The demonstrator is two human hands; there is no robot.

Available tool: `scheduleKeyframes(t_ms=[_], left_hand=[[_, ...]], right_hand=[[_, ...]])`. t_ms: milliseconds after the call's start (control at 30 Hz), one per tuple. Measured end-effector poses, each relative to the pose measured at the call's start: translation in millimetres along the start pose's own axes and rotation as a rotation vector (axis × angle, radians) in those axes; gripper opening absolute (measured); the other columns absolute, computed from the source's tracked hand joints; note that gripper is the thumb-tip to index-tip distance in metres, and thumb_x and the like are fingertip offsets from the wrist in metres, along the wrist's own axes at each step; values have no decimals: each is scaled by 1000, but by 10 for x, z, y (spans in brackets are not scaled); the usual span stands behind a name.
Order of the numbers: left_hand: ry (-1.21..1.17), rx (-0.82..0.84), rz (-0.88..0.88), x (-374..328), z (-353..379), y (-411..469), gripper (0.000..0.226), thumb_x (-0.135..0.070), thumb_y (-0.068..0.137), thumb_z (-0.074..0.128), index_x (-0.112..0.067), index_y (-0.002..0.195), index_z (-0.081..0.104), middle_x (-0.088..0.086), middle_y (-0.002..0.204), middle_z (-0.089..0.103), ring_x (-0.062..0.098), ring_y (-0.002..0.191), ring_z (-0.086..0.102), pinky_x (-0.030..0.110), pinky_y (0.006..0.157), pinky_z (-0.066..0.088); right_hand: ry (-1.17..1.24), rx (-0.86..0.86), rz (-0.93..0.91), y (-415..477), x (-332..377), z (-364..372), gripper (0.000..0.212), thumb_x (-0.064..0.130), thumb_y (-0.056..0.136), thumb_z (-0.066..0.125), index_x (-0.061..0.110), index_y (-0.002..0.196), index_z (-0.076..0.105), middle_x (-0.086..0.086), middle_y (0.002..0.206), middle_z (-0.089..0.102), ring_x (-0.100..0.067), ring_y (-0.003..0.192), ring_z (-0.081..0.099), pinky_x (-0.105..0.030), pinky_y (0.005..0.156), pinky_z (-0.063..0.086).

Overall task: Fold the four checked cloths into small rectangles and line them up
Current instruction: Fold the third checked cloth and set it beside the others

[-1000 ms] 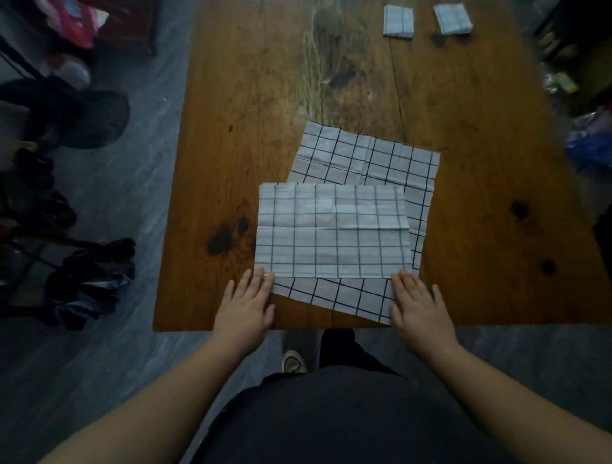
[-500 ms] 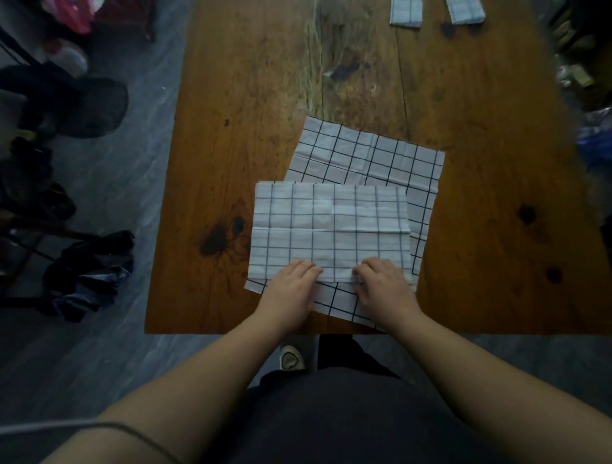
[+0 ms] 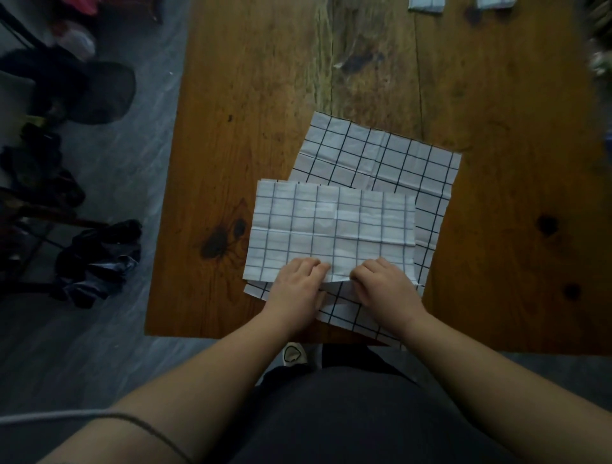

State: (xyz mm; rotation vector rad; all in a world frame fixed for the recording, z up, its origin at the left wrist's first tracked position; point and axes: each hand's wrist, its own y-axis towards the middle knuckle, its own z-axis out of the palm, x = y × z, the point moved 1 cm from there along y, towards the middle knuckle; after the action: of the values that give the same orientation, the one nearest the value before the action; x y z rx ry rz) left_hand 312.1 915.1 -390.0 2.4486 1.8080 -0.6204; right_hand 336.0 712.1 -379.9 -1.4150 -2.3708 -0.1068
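The left grip (image 3: 296, 288) and the right grip (image 3: 384, 288), side by side, each pinch the near edge of the half-folded cloth (image 3: 331, 228), which lies on the bench (image 3: 248, 99) partly over an open cloth (image 3: 381, 159).

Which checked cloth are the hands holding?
The top cloth, folded in half: left hand and right hand pinch its near edge. The spread cloth lies beneath; two folded cloths sit far off.

Dim light. A knotted brown wooden tabletop (image 3: 251, 99) stands on grey streaked floor (image 3: 109, 331), dark clutter (image 3: 96, 261) heaped left.
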Motion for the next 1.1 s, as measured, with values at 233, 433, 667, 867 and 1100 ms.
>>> scheduleKeyframes(t_ms=[233, 433, 667, 867, 1100], left_hand=[[-27, -152, 55, 100, -86, 30, 44, -17, 84, 64, -22, 128, 63, 11, 126, 67, 34, 107, 60, 47, 84, 53], [-132, -351, 86, 358, -361, -236, 30, -23, 89, 54, -18, 108, 76, 13, 116, 72, 34, 95, 67, 44, 79, 55], [-443, -464, 121, 690, -931, -805, 24, -24, 87, 68, -15, 109, 74, 3, 125, 65, 15, 115, 60, 28, 95, 53], [-630, -563, 216, 686, -1493, -1254, 27, -32, 93, 64, -9, 103, 73, -1, 119, 66, 4, 113, 62, 19, 89, 53], [-604, -518, 346, 684, -1855, -1598, 13, -16, 88, 68, -14, 99, 75, 5, 115, 70, 14, 108, 68, 31, 84, 59]], right_hand=[[11, -57, -25, -80, 384, -237, 13, 27, 95, 55, 20, 94, 66, 2, 88, 63, -22, 80, 55, -37, 66, 47], [204, -39, 178, -167, 730, -448, 22, 40, 98, 47, 28, 99, 65, 12, 94, 63, -9, 89, 55, -32, 74, 49], [515, -130, 370, 24, 879, -640, 17, 31, 100, 51, 28, 111, 64, 12, 101, 63, -7, 96, 60, -40, 85, 57], [408, -228, 177, 35, 1347, -803, 42, 21, 93, 64, 29, 133, 53, 15, 133, 48, -8, 132, 41, -38, 114, 39], [255, -189, -104, -46, 1831, -1096, 56, 21, 93, 65, 34, 144, 44, 14, 153, 43, -6, 148, 23, -33, 120, 20]])
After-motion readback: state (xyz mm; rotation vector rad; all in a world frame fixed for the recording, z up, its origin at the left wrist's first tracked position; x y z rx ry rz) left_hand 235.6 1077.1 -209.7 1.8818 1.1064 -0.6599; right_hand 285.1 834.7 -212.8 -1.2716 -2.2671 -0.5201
